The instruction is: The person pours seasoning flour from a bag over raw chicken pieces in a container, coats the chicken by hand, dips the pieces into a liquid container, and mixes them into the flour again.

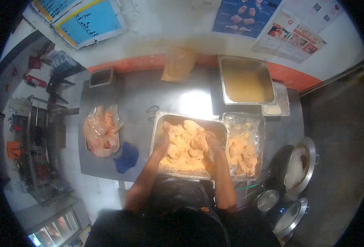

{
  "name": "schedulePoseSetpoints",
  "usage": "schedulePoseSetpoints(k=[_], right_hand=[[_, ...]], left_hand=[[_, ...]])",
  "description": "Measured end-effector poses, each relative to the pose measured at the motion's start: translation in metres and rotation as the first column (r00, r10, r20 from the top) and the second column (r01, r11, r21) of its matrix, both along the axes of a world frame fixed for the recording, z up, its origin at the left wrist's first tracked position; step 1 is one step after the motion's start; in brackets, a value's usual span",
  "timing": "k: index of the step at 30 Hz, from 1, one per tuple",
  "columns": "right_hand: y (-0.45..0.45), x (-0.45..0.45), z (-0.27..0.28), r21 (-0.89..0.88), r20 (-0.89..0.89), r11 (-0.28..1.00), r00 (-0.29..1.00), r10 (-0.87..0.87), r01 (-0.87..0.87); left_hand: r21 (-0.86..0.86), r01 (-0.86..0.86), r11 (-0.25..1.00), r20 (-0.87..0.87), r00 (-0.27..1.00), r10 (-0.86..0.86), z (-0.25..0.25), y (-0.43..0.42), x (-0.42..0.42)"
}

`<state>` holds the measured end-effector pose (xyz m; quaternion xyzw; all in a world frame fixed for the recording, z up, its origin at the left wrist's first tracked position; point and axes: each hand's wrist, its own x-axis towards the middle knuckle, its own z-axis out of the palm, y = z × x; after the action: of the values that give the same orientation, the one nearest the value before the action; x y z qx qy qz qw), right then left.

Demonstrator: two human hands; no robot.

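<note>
A deep metal pan (192,115) in front of me holds flour-coated chicken pieces (187,138) heaped in loose breading flour. At the left side of the heap, my left hand (163,142) is down in the pan against the coated pieces, its fingers hidden by flour and chicken. My right hand (213,144) is on the opposite side, touching the heap near the pan's right wall. It is dusted with flour and blurred, so its finger pose does not show.
Right of the pan stands a plastic-lined tray (244,119) of breaded pieces. Behind it sits a pan of yellowish liquid (247,84). Bagged raw chicken (101,131) lies in a tray at left, beside a blue cloth (126,158). Large round strainers (300,166) stand at right.
</note>
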<state>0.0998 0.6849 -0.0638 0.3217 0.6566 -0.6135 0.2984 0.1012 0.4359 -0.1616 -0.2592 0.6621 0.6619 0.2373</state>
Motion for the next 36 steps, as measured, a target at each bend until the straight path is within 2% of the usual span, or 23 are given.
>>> schedulePoseSetpoints(k=[1, 2, 4, 5, 7, 8, 9, 12, 14, 15, 16, 18, 19, 20, 21, 22, 24, 25, 28, 31, 33, 34, 36], right_hand=[[0.001, -0.002, -0.002, -0.012, 0.008, 1.000, 1.000, -0.017, 0.017], [0.001, -0.005, 0.002, -0.011, 0.013, 1.000, 1.000, -0.020, 0.020], [0.004, -0.013, 0.008, 0.152, 0.045, 0.984, 0.995, 0.084, -0.090], [0.005, -0.017, -0.001, 0.153, 0.044, 0.984, 0.996, 0.082, -0.088], [-0.004, -0.020, -0.019, 0.359, -0.147, 0.926, 0.972, 0.181, -0.118], [-0.014, -0.024, 0.050, 0.199, -0.101, 0.966, 0.977, 0.187, -0.164], [-0.018, -0.024, 0.084, 0.200, -0.103, 0.967, 0.978, 0.179, -0.156], [-0.017, -0.022, 0.112, 0.063, 0.039, 0.990, 0.991, 0.126, -0.128], [-0.017, -0.021, 0.090, 0.314, 0.126, 0.901, 0.954, 0.272, -0.298], [-0.013, -0.016, 0.058, 0.312, 0.134, 0.900, 0.952, 0.275, -0.304], [-0.005, -0.013, 0.015, 0.225, -0.022, 0.953, 0.977, 0.214, -0.203], [0.001, -0.021, 0.018, 0.290, -0.044, 0.925, 0.963, 0.267, -0.244], [0.004, -0.025, 0.019, 0.324, -0.053, 0.909, 0.954, 0.294, -0.262], [0.008, -0.023, -0.028, 0.372, -0.146, 0.875, 0.911, 0.386, -0.311], [0.007, -0.024, -0.033, 0.396, -0.189, 0.855, 0.882, 0.432, -0.334], [0.006, -0.024, -0.041, 0.423, -0.230, 0.835, 0.849, 0.475, -0.352], [-0.005, -0.032, 0.024, 0.335, -0.074, 0.861, 0.900, 0.429, -0.383], [-0.008, -0.033, 0.051, 0.306, -0.022, 0.871, 0.912, 0.410, -0.384], [-0.005, -0.036, 0.071, 0.142, -0.072, 0.862, 0.863, 0.499, -0.487], [-0.005, -0.009, 0.053, 0.133, 0.045, 0.956, 0.965, 0.260, -0.263], [-0.013, 0.011, 0.054, 0.466, 0.010, 0.863, 0.977, 0.215, -0.195], [-0.008, 0.015, 0.016, 0.563, 0.109, 0.767, 0.947, 0.301, -0.309], [-0.010, 0.023, -0.008, 0.458, 0.097, 0.840, 0.955, 0.279, -0.292]], left_hand=[[-0.018, -0.084, 0.996, 0.090, 0.992, 0.085, 0.022, 0.006, -0.004], [-0.115, -0.091, 0.989, -0.173, 0.982, 0.070, 0.027, 0.009, -0.003], [-0.208, -0.114, 0.971, -0.403, 0.915, 0.021, 0.038, 0.008, 0.007], [-0.235, 0.043, 0.971, -0.358, 0.925, -0.128, 0.038, 0.004, 0.004], [-0.258, 0.206, 0.944, -0.304, 0.910, -0.281, 0.060, 0.008, -0.002], [-0.280, 0.246, 0.928, -0.095, 0.955, -0.282, 0.095, 0.021, -0.013], [-0.288, 0.293, 0.912, 0.122, 0.956, -0.269, 0.113, 0.030, -0.018], [-0.203, 0.367, 0.908, 0.236, 0.918, -0.318, 0.046, 0.013, -0.025], [-0.282, 0.271, 0.920, 0.177, 0.957, -0.228, 0.039, 0.009, -0.018], [-0.346, 0.174, 0.922, 0.114, 0.983, -0.142, 0.035, 0.008, -0.009], [-0.341, 0.174, 0.924, 0.117, 0.983, -0.141, 0.036, 0.009, -0.007], [-0.173, -0.142, 0.975, 0.083, 0.984, 0.159, 0.036, 0.009, -0.007], [-0.171, -0.143, 0.975, 0.082, 0.984, 0.158, 0.035, 0.008, -0.008], [-0.289, -0.014, 0.957, 0.025, 0.999, 0.022, 0.036, 0.005, -0.008], [-0.407, 0.106, 0.907, -0.011, 0.993, -0.121, 0.038, 0.003, -0.006], [-0.407, 0.105, 0.907, -0.012, 0.993, -0.121, 0.032, 0.003, -0.006], [-0.073, -0.044, 0.996, -0.246, 0.969, 0.025, -0.016, 0.001, 0.002], [-0.074, -0.036, 0.997, -0.254, 0.967, 0.016, -0.037, -0.006, 0.005], [-0.244, 0.000, 0.970, -0.149, 0.988, -0.038, 0.020, 0.003, 0.007], [-0.393, 0.036, 0.919, -0.071, 0.995, -0.070, 0.071, 0.011, 0.020], [-0.414, 0.108, 0.904, 0.043, 0.994, -0.099, 0.093, 0.014, 0.018], [-0.411, 0.140, 0.901, 0.081, 0.990, -0.116, 0.100, 0.015, 0.016], [-0.389, 0.147, 0.910, 0.053, 0.989, -0.137, 0.095, 0.014, 0.015]])
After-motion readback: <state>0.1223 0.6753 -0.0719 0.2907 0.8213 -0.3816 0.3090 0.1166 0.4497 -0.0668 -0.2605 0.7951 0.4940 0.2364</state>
